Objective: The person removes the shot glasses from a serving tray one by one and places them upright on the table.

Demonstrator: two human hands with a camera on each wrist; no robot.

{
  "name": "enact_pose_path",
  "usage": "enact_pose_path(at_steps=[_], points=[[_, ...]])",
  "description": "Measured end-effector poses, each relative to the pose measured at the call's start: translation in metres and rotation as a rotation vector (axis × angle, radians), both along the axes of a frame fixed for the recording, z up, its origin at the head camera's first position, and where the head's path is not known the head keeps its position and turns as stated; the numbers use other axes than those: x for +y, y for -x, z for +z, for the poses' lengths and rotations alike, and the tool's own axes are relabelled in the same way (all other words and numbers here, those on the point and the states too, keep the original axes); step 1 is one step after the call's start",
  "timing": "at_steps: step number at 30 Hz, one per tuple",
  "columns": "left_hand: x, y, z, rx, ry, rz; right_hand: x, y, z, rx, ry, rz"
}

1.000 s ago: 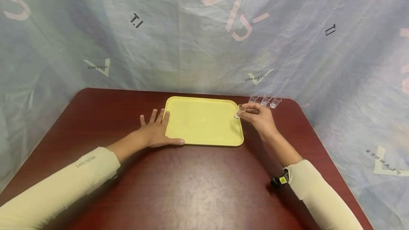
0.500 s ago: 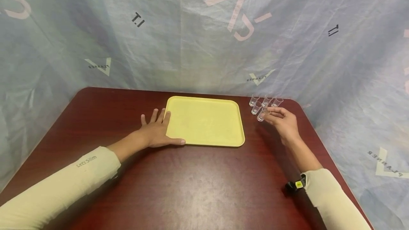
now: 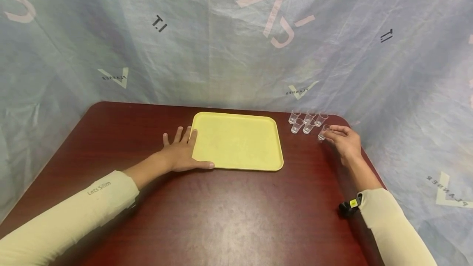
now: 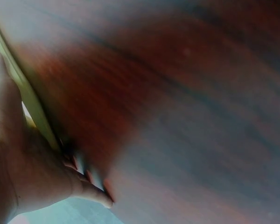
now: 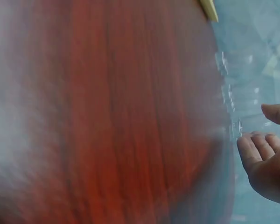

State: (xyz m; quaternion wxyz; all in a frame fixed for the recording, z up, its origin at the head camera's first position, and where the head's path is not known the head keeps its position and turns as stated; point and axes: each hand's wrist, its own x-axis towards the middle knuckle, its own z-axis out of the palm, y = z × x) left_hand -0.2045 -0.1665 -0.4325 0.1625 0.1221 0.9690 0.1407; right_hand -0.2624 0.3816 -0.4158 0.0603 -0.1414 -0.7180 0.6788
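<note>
With its fingers spread, my left hand (image 3: 180, 154) rests at the near left corner of a yellow rectangular tray (image 3: 236, 141). In the left wrist view the tray's edge (image 4: 32, 105) runs along between thumb and palm. Toward the table's right side, my right hand (image 3: 345, 143) holds a small clear shot glass (image 3: 322, 134) upright between thumb and fingers, its base down at the tabletop. Several matching shot glasses (image 3: 297, 126) stand in two short rows just left of it. The right wrist view shows the right hand (image 5: 268, 156) beside the see-through glasses (image 5: 227, 95).
A dark red wooden table (image 3: 229, 212) lies under everything. Behind it and at both sides hangs a grey printed sheet (image 3: 177, 52). The glasses stand near the back right corner, to the right of the tray.
My right hand moved right from the tray's right edge, passing the front row, where one glass now stands released. It now holds another glass farther right. My left hand stayed put.
</note>
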Motion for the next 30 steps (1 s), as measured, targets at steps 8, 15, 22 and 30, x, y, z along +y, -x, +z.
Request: enact_pose_path(at_steps=[8, 15, 22, 30], points=[[0.001, -0.001, 0.001, -0.002, 0.002, 0.001, 0.006, 0.012, -0.004, 0.003, 0.03, -0.02], [0.005, 0.001, 0.0, 0.0, 0.012, -0.005, 0.003, 0.015, 0.0, -0.005, 0.028, -0.041], [0.007, 0.003, 0.0, -0.007, 0.009, -0.008, 0.004, 0.014, -0.004, -0.042, -0.096, -0.027], [-0.009, 0.003, 0.005, -0.048, -0.08, -0.004, 0.004, 0.005, 0.005, -0.094, -0.581, 0.032]])
